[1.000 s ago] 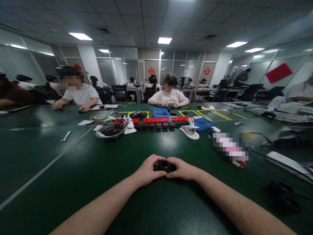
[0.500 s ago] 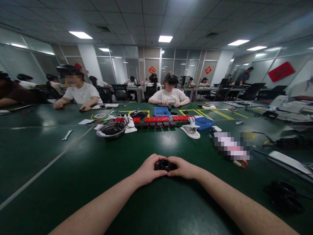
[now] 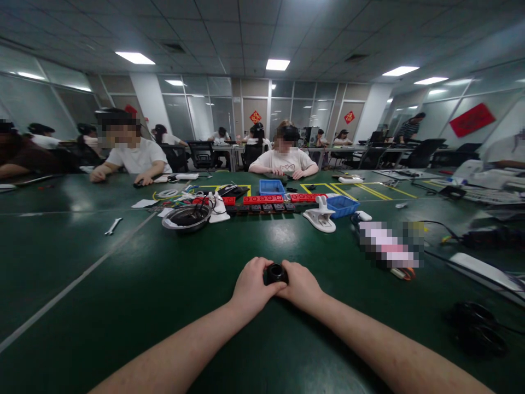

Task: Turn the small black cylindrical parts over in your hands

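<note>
A small black round part (image 3: 276, 271) with a ring-shaped opening on top is held low over the green table (image 3: 197, 273), in the middle of the view. My left hand (image 3: 253, 284) grips it from the left, its thumb across the near side. From the right, my right hand (image 3: 301, 283) closes round the same part. The two hands touch at the near side, and most of the fingers on the far side are hidden.
Beyond the hands stand a metal bowl (image 3: 186, 219), a row of red sockets (image 3: 262, 199), a white clamp (image 3: 320, 216) and a blue tray (image 3: 343, 207). A wrench (image 3: 114, 226) lies left; black rings (image 3: 478, 328) lie right. People sit across the table.
Both hands have turned a little around the black part and drawn closer together. My left thumb now reaches further across its near side, and the right wrist has shifted slightly left.
</note>
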A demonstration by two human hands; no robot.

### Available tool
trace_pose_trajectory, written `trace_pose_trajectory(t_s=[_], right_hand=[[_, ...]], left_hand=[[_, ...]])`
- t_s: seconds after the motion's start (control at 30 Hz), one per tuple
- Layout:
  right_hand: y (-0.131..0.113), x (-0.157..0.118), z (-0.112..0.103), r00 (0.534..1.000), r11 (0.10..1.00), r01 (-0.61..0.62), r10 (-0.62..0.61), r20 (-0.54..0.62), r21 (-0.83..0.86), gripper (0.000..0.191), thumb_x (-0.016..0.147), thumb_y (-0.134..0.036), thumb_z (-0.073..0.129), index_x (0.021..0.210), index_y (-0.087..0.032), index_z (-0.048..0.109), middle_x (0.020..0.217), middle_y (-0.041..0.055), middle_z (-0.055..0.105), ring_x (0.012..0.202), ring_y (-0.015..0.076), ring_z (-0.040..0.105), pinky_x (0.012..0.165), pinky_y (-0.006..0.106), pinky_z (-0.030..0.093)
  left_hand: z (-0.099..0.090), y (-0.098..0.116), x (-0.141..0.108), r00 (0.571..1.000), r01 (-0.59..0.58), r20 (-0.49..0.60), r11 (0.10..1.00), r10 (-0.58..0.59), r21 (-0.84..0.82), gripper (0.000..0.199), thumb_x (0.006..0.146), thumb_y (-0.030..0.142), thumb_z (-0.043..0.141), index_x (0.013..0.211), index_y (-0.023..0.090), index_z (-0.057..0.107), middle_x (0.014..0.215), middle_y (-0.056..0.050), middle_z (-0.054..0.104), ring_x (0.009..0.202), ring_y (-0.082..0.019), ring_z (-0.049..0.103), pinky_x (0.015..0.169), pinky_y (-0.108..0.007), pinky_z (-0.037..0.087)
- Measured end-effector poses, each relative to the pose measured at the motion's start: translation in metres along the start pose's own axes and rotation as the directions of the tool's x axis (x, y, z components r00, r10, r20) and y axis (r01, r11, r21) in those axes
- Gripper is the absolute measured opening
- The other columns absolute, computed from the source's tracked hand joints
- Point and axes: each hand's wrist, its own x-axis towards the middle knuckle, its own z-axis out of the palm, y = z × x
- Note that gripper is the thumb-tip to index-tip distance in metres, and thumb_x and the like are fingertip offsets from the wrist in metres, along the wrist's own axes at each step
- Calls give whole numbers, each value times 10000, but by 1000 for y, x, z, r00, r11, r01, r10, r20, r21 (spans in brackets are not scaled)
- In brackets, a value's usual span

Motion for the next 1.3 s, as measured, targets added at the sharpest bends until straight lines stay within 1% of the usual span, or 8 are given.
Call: trace_pose_trajectory(t_s=[0.07,0.13,0.23,0.33,0.47,0.6,1.03,1.3], right_hand=[[-4,-2,1,1000,997,-1,-1,-25,-82,281,624,-392,579,750,-155,495,703,46,550,656,184,499,559,265,328],[-4,-2,-1,999,996,49,-51,-20,-77,339,620,-439,578,786,-150,512,749,60,556,700,200,507,603,286,346],[3,0,-8,981,978,192,-194,26,78,458,575,-446,629,912,-156,516,857,60,547,783,203,500,668,293,365],[13,3,-18,934,911,287,-335,126,297,443,583,-338,661,965,-167,517,879,34,538,798,177,495,682,267,378],[21,5,-26,888,833,261,-405,217,487,304,649,-239,618,927,-148,533,824,8,527,732,137,494,637,229,384],[22,7,-27,875,809,278,-435,211,517,222,670,-212,595,874,-144,541,792,-2,514,721,132,479,626,224,376],[23,8,-18,905,822,180,-354,236,541,223,633,-209,618,825,-135,533,722,-19,498,655,117,464,567,210,359],[18,6,-13,960,918,107,-195,201,381,352,526,-348,691,717,-156,466,664,-36,477,598,106,430,484,189,295]], left_hand=[[0,-1,1,1000,-10,1,1000,10,0,332,574,295,672,860,192,537,828,-19,510,802,-196,489,696,-305,392],[-4,-1,2,999,-37,33,999,38,-27,328,583,274,666,875,196,540,845,-21,511,818,-197,488,709,-305,393],[-12,-2,4,985,-92,133,990,106,-102,327,604,250,652,908,204,541,860,-16,510,813,-183,490,700,-284,401],[-19,-5,7,959,-117,239,980,154,-162,339,626,259,640,946,212,536,871,-11,505,792,-168,490,687,-270,404],[-22,-8,10,936,-115,305,971,177,-209,371,633,251,638,985,219,525,893,-9,494,799,-161,489,693,-263,404],[-23,-8,11,920,-110,344,968,185,-227,383,641,260,630,1007,231,518,891,-6,487,798,-160,487,678,-256,404],[-21,-7,10,933,-126,306,968,191,-218,377,633,268,633,993,221,530,901,-14,499,800,-165,489,705,-277,397],[-15,0,4,973,-55,218,991,81,-122,351,577,305,677,884,195,544,848,-10,509,769,-170,495,659,-265,403]])
